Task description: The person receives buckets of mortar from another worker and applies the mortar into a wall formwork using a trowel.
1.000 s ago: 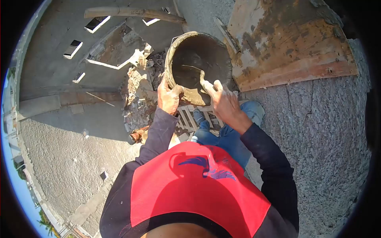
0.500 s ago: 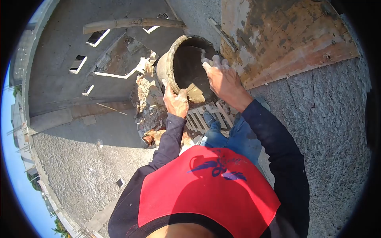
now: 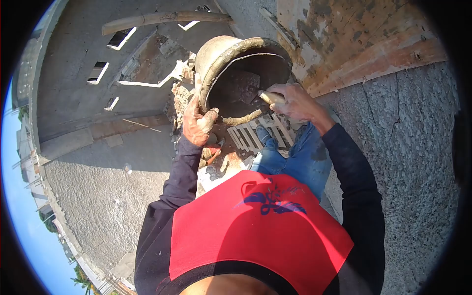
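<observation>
A mortar-crusted bucket (image 3: 212, 55) is tilted with its dark mouth towards me. My left hand (image 3: 196, 123) grips its left rim, thumb near the lower edge and fingers along the outer wall. My right hand (image 3: 299, 102) is closed around the pale handle of a trowel (image 3: 270, 97). The trowel's blade reaches into the bucket's shadowed inside, where its outline is faint. Wet grey mortar smears the lower rim. How much mortar lies inside is hard to see in the shade.
Below the bucket, a slatted wooden platform (image 3: 246, 136) lies under my foot. Rough plastered wall (image 3: 393, 147) rises at the right beside a stained plywood board (image 3: 354, 44). Broken masonry (image 3: 182, 101) sits left of the bucket. A curved wooden plank (image 3: 162, 24) spans the upper left.
The bucket has come up closer and its mouth looks wider. My left hand has shifted left with the rim. My right hand has moved right and lower, showing the trowel handle.
</observation>
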Demonstrator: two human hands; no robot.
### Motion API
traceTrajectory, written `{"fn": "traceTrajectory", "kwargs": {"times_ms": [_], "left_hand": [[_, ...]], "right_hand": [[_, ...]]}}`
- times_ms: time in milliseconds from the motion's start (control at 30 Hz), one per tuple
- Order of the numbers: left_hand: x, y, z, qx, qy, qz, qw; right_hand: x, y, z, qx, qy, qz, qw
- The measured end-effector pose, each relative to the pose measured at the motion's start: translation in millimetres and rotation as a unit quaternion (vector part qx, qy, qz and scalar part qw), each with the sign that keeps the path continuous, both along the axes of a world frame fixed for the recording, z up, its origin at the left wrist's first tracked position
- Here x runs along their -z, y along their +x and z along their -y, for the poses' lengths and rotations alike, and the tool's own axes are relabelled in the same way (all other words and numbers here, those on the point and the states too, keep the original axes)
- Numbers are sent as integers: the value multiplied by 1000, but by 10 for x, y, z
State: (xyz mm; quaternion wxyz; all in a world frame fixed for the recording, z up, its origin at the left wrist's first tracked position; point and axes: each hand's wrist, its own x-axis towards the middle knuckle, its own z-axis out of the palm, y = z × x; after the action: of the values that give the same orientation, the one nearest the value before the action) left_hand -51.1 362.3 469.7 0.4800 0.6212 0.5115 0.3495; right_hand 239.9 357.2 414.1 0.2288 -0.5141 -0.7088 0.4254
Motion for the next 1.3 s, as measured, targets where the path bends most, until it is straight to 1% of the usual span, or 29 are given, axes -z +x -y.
{"fn": "traceTrajectory", "kwargs": {"times_ms": [33, 100, 133, 167, 233, 300, 333, 367, 400, 433, 467, 533, 600, 633, 667, 700, 733, 767, 800, 833, 867, 967, 1000, 1033, 1100, 1133, 1200, 1233, 1300], "left_hand": [[6, -4, -12, 2, -25, 32, 999], [100, -24, 14, -4, -39, 56, 998], [150, -21, 23, -5, -50, 80, 996], [191, 6, -23, -4, -55, 106, 993], [230, 72, 23, -26, -66, 131, 989], [453, 113, 71, -127, -151, 289, 937], [659, 57, 91, -165, -167, 321, 918], [722, 78, 109, -200, -190, 377, 884], [630, 154, 132, -237, -170, 326, 899], [616, 275, 137, -264, -138, 405, 864], [888, 119, 164, -252, -168, 383, 872], [1037, 126, 264, -266, -168, 397, 862], [1316, 122, 295, -277, -171, 380, 866], [1405, 130, 340, -283, -180, 358, 872], [1384, 156, 372, -274, -202, 351, 872], [1462, 101, 413, -257, -215, 302, 892], [1460, 166, 452, -264, -222, 325, 881], [1458, 240, 483, -272, -227, 347, 868], [1559, 197, 522, -256, -272, 297, 879], [1645, 212, 567, -242, -254, 310, 884], [1974, 205, 631, -237, -241, 311, 888], [2324, 277, 744, -231, -225, 323, 890], [2356, 287, 794, -224, -252, 332, 881], [2209, 358, 812, -227, -253, 335, 878], [1824, 434, 809, -260, -278, 358, 852], [1655, 464, 820, -272, -280, 372, 842], [1873, 341, 873, -266, -294, 357, 846], [1901, 317, 888, -274, -285, 354, 848], [1951, 212, 910, -254, -266, 369, 854]], "right_hand": [[-46, -48, 76, -3, 0, 1, 1000], [-143, -188, 263, 75, -200, -111, 970], [-217, -273, 320, 103, -204, -176, 957], [-338, -292, 371, 127, -252, -172, 944], [-315, -327, 457, 147, -250, -220, 931], [-454, -250, 489, 148, -271, -201, 930], [-580, -236, 490, 155, -245, -229, 929], [-661, -167, 483, 143, -192, -201, 950], [-871, -107, 473, 148, -194, -227, 943], [-1081, -45, 458, 152, -196, -252, 935], [-1430, 46, 415, 128, -157, -229, 952], [-2248, 185, 404, 155, -110, -177, 966], [-2870, 242, 448, 192, 67, -69, 977], [-3144, 275, 471, 213, 161, 9, 964], [-3319, 278, 469, 214, 218, 63, 950], [-3495, 282, 467, 219, 273, 118, 929], [-3604, 268, 460, 245, 362, 246, 865], [-3610, 236, 443, 252, 403, 307, 824], [-3617, 204, 426, 263, 441, 366, 776], [-3545, 150, 400, 303, 387, 388, 779], [-3460, 102, 381, 343, 331, 407, 779], [-3191, -25, 344, 391, 327, 367, 778], [-3118, -56, 308, 418, 333, 327, 779], [-3032, -37, 277, 413, 334, 329, 780], [-2878, 37, 242, 410, 427, 330, 736], [-2846, 45, 236, 404, 426, 334, 737], [-2808, 75, 235, 375, 524, 324, 693], [-2790, 121, 223, 369, 524, 328, 694], [-2790, 177, 243, 370, 469, 323, 734]]}}
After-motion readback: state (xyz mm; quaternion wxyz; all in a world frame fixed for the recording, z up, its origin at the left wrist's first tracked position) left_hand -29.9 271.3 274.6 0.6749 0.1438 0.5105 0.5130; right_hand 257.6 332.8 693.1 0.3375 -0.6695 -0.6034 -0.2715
